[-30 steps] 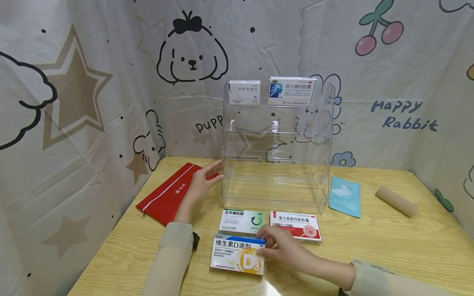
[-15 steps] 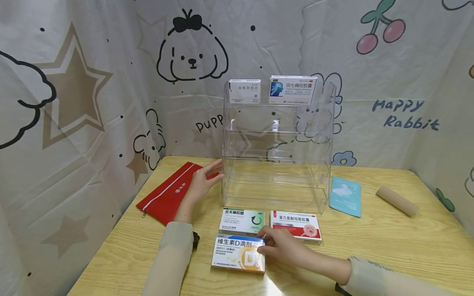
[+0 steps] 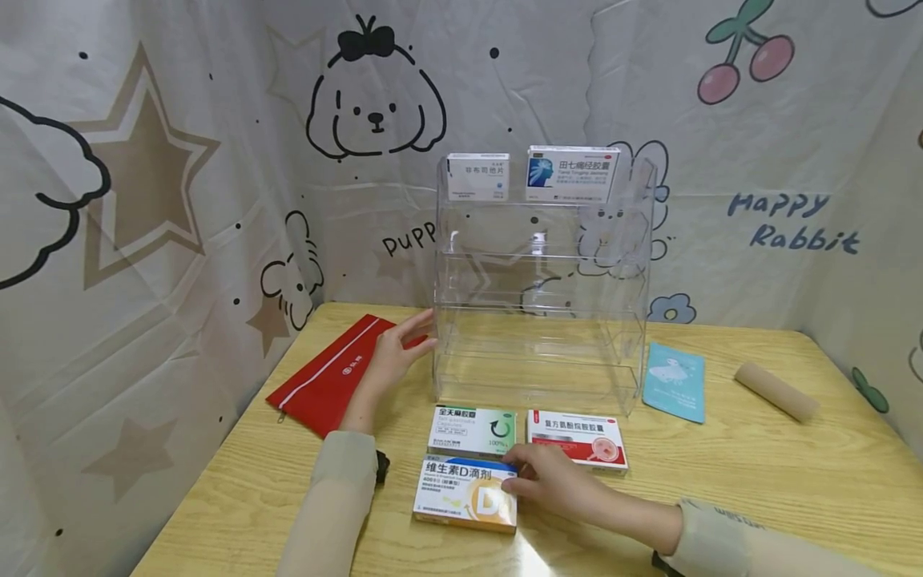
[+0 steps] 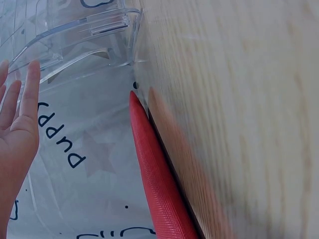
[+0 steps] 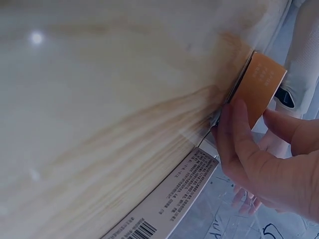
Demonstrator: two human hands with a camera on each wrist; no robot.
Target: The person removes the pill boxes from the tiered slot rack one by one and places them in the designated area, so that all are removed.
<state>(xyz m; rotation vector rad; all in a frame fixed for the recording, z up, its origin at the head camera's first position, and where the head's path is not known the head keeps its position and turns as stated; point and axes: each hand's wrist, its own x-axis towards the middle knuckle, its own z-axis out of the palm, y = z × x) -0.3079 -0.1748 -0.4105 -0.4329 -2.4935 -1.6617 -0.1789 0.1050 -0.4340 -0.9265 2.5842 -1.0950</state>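
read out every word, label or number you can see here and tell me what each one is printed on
"维生素D滴剂" and "D3": box gripped by the right hand.
"田七痛经胶囊": right box on top of the clear rack.
"Happy Rabbit": backdrop curtain.
"Pupp": the curtain, cut off by the rack.
Green-and-white box, red-and-white box, small top-left box and all fine print: too small to read surely.
Red pouch logo: unreadable.

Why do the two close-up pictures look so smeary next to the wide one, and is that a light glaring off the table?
Head view: sharp and evenly lit, with a pale glare patch on the table near the right hand. Left wrist view: the wood close to the lens is blurred, while the clear rack and left hand stay crisp. Right wrist view: the tabletop is soft with a small bright reflection; the orange-ended box is sharper.
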